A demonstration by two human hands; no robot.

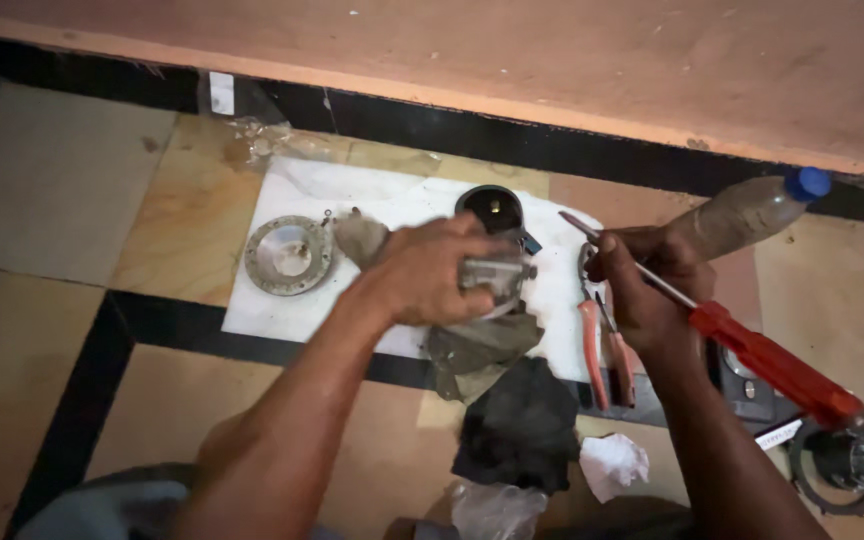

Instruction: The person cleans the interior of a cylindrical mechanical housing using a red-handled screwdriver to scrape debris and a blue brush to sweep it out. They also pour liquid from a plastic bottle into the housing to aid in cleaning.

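Observation:
My left hand grips a small grey metal part over a white sheet on the floor. My right hand holds a red-handled screwdriver; its shaft slants up-left and the tip is apart from the part. A dark round cup-shaped piece sits just behind my left hand. A round metal disc lies on the sheet to the left.
Red-handled pliers lie by my right hand. Dark rags, a crumpled white paper, a plastic bottle with a blue cap and a round metal assembly are around. A wall base runs behind.

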